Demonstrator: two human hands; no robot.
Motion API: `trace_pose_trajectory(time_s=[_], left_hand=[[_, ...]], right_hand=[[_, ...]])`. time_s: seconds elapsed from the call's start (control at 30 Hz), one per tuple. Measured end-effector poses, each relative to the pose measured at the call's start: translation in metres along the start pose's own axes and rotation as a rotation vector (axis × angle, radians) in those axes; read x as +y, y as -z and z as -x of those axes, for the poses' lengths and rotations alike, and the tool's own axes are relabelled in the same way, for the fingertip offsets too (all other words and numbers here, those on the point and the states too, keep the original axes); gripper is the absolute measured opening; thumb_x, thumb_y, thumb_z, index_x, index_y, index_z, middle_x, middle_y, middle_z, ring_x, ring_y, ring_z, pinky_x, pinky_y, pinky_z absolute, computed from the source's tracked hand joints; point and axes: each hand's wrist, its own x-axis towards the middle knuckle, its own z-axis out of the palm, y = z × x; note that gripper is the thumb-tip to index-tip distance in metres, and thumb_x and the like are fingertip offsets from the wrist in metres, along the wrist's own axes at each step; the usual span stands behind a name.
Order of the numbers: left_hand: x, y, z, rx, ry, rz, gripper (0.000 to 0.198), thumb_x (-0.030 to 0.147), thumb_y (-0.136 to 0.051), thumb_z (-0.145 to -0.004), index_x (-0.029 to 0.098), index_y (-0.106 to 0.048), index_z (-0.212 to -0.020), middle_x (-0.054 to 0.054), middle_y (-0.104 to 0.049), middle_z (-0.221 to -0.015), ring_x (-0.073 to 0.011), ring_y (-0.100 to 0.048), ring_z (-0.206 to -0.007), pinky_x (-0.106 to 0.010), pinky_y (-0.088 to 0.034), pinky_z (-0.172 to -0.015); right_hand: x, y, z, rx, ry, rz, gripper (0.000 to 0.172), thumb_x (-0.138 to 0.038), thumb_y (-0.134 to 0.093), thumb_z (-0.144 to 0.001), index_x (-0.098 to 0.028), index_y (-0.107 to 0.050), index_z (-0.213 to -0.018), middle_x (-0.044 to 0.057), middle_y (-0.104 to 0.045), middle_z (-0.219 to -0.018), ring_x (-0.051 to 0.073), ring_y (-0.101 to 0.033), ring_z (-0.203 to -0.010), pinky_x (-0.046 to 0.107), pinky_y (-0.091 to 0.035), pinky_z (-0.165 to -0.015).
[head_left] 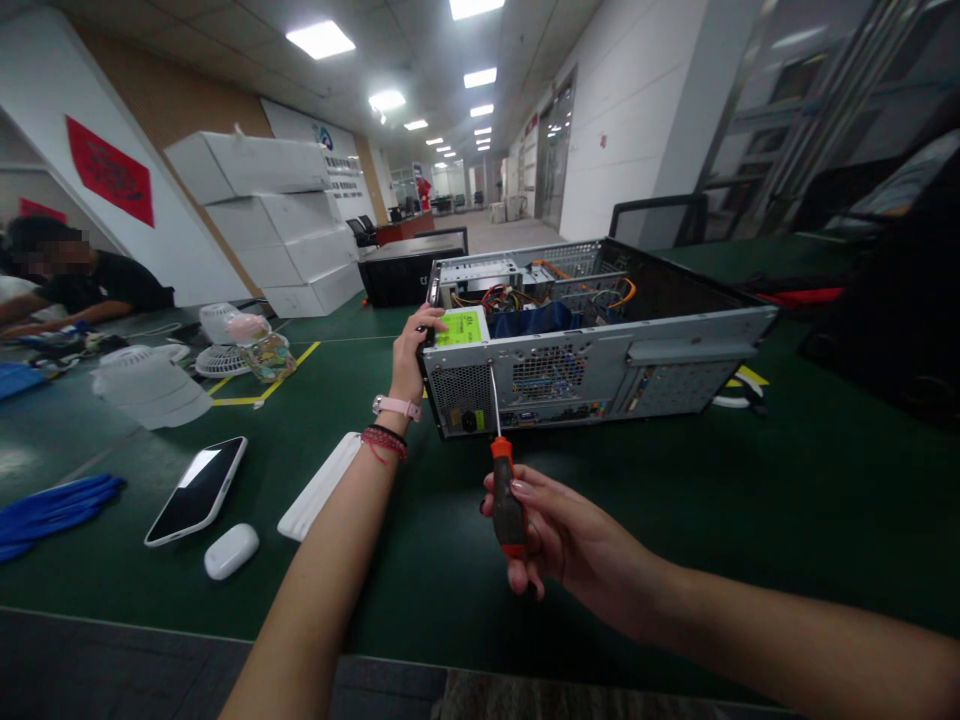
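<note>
the right hand [564, 532] pinches the screwdriver [509, 505] by its handle, long axis running away from the person, tip pointing forward at the computer case [606, 368]. the case lies open-side up on the worktop [750, 525], its long rear panel facing the person; the left hand [407, 358] curls round its left edge.

Between the computer case [679, 385] and the tabletop's [810, 510] near edge, a broad bare stretch lay to the right of the right hand [536, 525]. That hand and its upright screwdriver [510, 500] obstructed the case's near face; the left hand [411, 350] covered its left corner. Leftward along the near edge, the left forearm, a white earbud case [232, 551], a phone [199, 492] and blue gloves [56, 510] broke up the way.
</note>
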Motion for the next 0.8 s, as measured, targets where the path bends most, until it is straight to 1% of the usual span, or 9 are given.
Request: trace_pose_trajectory(time_s=[0.07,0.17,0.33,0.5,0.63,0.8], left_hand=[[-0.0002,0.0,0.0001,0.003,0.006,0.002,0.034,0.033,-0.031,-0.084,0.021,-0.061,-0.073,-0.003,-0.066,-0.102,-0.0206,-0.049,-0.118,-0.044,-0.028,-0.111],[-0.0013,0.0003,0.0001,0.0,0.008,0.003,0.035,0.034,-0.031,-0.084,0.021,-0.061,-0.073,-0.004,-0.065,-0.102,-0.0206,-0.049,-0.119,-0.044,-0.027,-0.111],[-0.0031,0.0011,-0.0003,-0.009,-0.008,-0.011,0.037,0.04,-0.031,-0.085,0.022,-0.061,-0.074,-0.004,-0.065,-0.102,-0.0209,-0.048,-0.12,-0.044,-0.026,-0.112],[-0.0024,0.0013,-0.0002,-0.014,-0.003,-0.005,0.036,0.039,-0.031,-0.085,0.022,-0.061,-0.074,-0.004,-0.065,-0.103,-0.0207,-0.049,-0.119,-0.044,-0.027,-0.111],[-0.0015,0.001,0.0001,-0.012,0.0,0.003,0.036,0.038,-0.031,-0.085,0.022,-0.061,-0.074,-0.004,-0.065,-0.103,-0.0207,-0.049,-0.119,-0.044,-0.027,-0.111],[-0.0022,0.0013,0.0002,-0.014,-0.006,-0.017,0.037,0.041,-0.032,-0.085,0.022,-0.061,-0.074,-0.004,-0.065,-0.103,-0.0207,-0.048,-0.12,-0.044,-0.026,-0.112]], right_hand=[[-0.0003,-0.0005,0.0002,0.014,-0.01,-0.003,0.024,-0.037,-0.053,-0.083,-0.021,-0.05,-0.1,-0.002,-0.062,-0.077,0.009,-0.061,-0.049,0.018,-0.04,-0.043],[-0.0004,-0.001,0.0004,0.03,-0.013,-0.017,0.023,-0.037,-0.051,-0.083,-0.021,-0.051,-0.099,-0.002,-0.061,-0.075,0.009,-0.059,-0.047,0.018,-0.038,-0.042],[0.0012,-0.0001,0.0003,0.027,0.004,-0.016,0.026,-0.038,-0.058,-0.079,-0.021,-0.049,-0.096,-0.002,-0.06,-0.081,0.007,-0.057,-0.047,0.018,-0.037,-0.042],[0.0035,0.0019,-0.0006,-0.019,-0.008,0.002,0.033,-0.033,-0.064,-0.074,-0.021,-0.046,-0.099,-0.005,-0.055,-0.069,0.006,-0.054,-0.047,0.017,-0.037,-0.044],[0.0048,0.0016,-0.0009,-0.025,0.004,-0.003,0.038,-0.026,-0.068,-0.07,-0.022,-0.047,-0.101,-0.006,-0.053,-0.072,0.005,-0.052,-0.048,0.018,-0.038,-0.046],[0.0075,0.0011,-0.0009,-0.001,0.027,-0.026,0.038,-0.026,-0.07,-0.069,-0.021,-0.047,-0.099,-0.006,-0.052,-0.075,0.004,-0.05,-0.048,0.02,-0.038,-0.048]])
